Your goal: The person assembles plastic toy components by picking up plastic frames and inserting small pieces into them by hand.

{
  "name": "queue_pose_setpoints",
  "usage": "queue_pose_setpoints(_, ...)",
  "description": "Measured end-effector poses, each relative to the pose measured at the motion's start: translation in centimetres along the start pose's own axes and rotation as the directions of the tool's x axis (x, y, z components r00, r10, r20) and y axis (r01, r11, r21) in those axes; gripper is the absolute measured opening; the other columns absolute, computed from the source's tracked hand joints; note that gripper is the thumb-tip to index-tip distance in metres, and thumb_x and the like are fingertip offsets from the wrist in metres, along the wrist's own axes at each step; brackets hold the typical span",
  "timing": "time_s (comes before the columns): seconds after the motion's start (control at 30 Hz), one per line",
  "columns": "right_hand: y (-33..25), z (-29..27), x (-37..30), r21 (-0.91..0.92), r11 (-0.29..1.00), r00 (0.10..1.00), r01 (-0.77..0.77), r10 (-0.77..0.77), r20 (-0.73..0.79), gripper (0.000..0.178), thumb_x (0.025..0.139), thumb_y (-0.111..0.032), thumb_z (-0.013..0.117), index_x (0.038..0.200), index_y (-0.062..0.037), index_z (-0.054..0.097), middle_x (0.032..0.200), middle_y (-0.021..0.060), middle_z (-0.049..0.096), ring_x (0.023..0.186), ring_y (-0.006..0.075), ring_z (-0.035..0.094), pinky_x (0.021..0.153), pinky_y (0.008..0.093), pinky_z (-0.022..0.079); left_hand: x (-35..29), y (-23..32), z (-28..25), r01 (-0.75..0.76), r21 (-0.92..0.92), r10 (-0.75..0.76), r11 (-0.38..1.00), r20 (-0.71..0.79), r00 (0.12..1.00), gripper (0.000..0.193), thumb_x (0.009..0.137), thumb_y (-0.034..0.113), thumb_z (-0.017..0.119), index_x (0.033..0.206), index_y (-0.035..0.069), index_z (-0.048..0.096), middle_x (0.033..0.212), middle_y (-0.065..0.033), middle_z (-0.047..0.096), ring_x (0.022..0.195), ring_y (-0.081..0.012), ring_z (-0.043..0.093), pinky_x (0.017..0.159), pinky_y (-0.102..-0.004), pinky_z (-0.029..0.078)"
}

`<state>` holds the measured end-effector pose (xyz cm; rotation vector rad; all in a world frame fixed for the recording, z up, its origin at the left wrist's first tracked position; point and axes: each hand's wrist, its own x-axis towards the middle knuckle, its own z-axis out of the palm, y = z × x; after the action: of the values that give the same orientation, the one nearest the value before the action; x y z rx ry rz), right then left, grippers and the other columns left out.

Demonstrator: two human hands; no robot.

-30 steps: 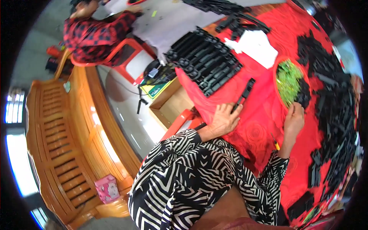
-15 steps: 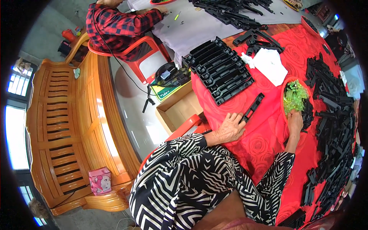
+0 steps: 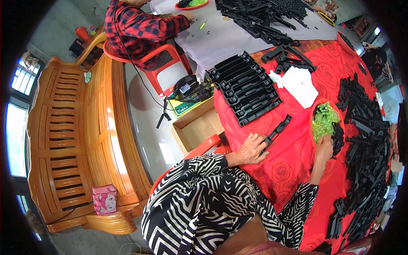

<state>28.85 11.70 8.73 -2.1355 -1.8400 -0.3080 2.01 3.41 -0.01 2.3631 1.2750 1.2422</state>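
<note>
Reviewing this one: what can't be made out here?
Head view: near end of the black bar, hidden by the left hand.
Head view: whether the right hand grips any green pieces in the red bowl, hidden by the hand itself.
Head view: a co-worker, head mostly cut off by the top edge.
Head view: dark bits on the pale cloth, too small to identify.

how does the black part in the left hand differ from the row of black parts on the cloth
The held black part is single; the row of black parts has several side by side. The left hand grips the held black part's near end; no hand touches the row. Both are black.
</note>
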Motion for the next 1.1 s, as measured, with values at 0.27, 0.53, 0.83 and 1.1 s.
queue_pose_setpoints(0.27, -5.5, -5.7, -4.0, 0.581, 0.799, 0.987, 0.154, -0.156, -0.048, 0.011, 0.084, -0.010, 0.055, 0.088, 0.0002, 0.055, 0.080, 0.0147, 0.057, 0.072, 0.0303, 0.057, 0.068, 0.0359, 0.045, 0.7, 0.7, -1.9, 0.007, 0.095, -0.025, 0.995, 0.183, 0.983, 0.047, 0.072, 0.029, 0.065, 0.107, 0.001, 0.050, 0.109, -0.0179, 0.045, 0.093, -0.0317, 0.045, 0.079, -0.0418, 0.038)
queue_pose_setpoints(0.53, -10.3, -4.6, -10.7, 0.792, 0.595, 0.908, 0.139, -0.395, 0.138, 0.010, 0.077, -0.003, 0.061, 0.086, 0.0009, 0.057, 0.076, 0.0107, 0.057, 0.066, 0.0192, 0.055, 0.059, 0.0281, 0.044, 2.4, 2.7, -5.5, 0.373, -0.374, -0.328, 0.849, 0.181, 0.927, 0.038, 0.081, 0.030, 0.062, 0.100, -0.002, 0.052, 0.084, -0.0180, 0.058, 0.081, -0.0320, 0.057, 0.073, -0.0399, 0.044)
queue_pose_setpoints(0.83, -10.2, -3.9, -12.2, 0.825, 0.564, 0.919, 0.020, -0.335, 0.206, 0.021, 0.074, -0.008, 0.068, 0.089, -0.0016, 0.054, 0.078, 0.0105, 0.057, 0.066, 0.0208, 0.058, 0.057, 0.0297, 0.045, 1.3, 2.8, -4.9, 0.694, -0.710, -0.419, 0.119, 0.597, 0.684, 0.009, 0.086, 0.010, 0.058, 0.087, 0.001, 0.058, 0.075, -0.0013, 0.059, 0.069, -0.0073, 0.053, 0.064, -0.0214, 0.044)
queue_pose_setpoints(1.1, -10.3, -2.9, -13.1, 0.809, -0.100, 0.815, -0.579, -0.085, 0.573, 0.012, 0.081, -0.005, 0.062, 0.091, -0.0035, 0.055, 0.066, -0.0038, 0.055, 0.046, -0.0025, 0.034, 0.039, 0.0149, 0.023, 1.8, 3.8, -4.6, 0.638, -0.770, -0.476, -0.012, 0.566, 0.673, 0.008, 0.081, 0.000, 0.061, 0.087, 0.000, 0.055, 0.074, -0.0035, 0.060, 0.068, -0.0077, 0.055, 0.064, -0.0212, 0.047)
